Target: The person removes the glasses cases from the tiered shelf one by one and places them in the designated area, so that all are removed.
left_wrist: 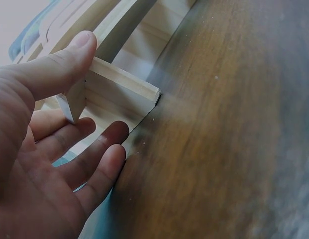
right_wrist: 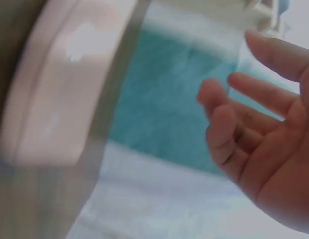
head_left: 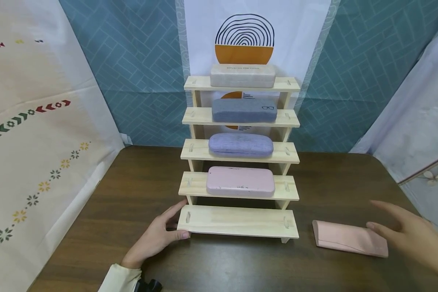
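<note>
A wooden stepped rack [head_left: 237, 221] stands on the table. My left hand [head_left: 160, 233] holds the left end of its lowest step, thumb at the front edge and index finger at the back; in the left wrist view that hand [left_wrist: 50, 139] has its thumb against the wood. A pink folding glasses case [head_left: 350, 238] lies right of the rack. My right hand [head_left: 410, 233] hovers at the case's right end with fingers apart and nothing in them. The right wrist view shows the blurred case [right_wrist: 69, 84] apart from the loosely bent fingers [right_wrist: 221, 129].
Going up the rack's steps lie a pink case [head_left: 241, 181], a purple case [head_left: 241, 145], a blue-grey case [head_left: 244, 110] and a pale grey case [head_left: 243, 76]. The brown table [head_left: 142, 174] borders patterned cloths [head_left: 138, 73] at the back and sides.
</note>
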Available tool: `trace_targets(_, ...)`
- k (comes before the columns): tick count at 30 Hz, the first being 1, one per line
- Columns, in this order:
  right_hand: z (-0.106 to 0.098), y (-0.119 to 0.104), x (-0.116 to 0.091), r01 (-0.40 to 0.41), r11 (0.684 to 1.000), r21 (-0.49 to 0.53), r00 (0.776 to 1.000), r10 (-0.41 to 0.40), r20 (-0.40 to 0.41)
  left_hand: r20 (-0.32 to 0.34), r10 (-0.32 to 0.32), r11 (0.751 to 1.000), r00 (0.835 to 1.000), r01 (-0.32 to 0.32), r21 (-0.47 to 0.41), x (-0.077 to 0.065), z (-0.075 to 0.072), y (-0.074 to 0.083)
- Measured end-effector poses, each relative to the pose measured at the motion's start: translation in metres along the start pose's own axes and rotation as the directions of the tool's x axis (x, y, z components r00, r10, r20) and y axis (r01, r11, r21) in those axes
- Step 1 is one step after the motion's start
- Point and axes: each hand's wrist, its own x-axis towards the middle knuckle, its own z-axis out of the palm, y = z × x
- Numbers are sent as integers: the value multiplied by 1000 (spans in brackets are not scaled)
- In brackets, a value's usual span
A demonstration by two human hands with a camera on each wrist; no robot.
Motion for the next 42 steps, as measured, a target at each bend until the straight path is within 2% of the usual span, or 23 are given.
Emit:
trace_targets(4,-7,-37,15,10,995,104,1000,-8,-23,-2,2,1000,1000,-2,-1,0,0,0)
trace_targets(7,-7,-64,27,51,977,207,998,-43,-41,-3,5,1000,1000,-5,-3,0,0,-1)
trace_targets(13,9,-110,51,168,905,392,986,-156,-63,11,23,1000,1000,-23,-18,0,1,-3)
trace_targets(17,23,-136,71,166,895,414,986,-162,-45,14,47,999,999,-46,-25,0,1,-4)
trace_targets(23,38,-161,98,137,909,394,986,-163,31,12,60,997,998,-60,-38,-1,2,-5)
trace_targets(30,47,-170,113,121,940,318,983,-159,96,20,56,997,998,-55,-46,-1,2,-5)
trace_targets(37,51,-177,114,169,968,188,978,-188,92,6,31,999,999,-31,-30,-2,2,-3)
trace_targets(42,55,-181,116,152,967,206,984,-168,64,-9,17,1000,1000,-17,-2,-1,2,-2)
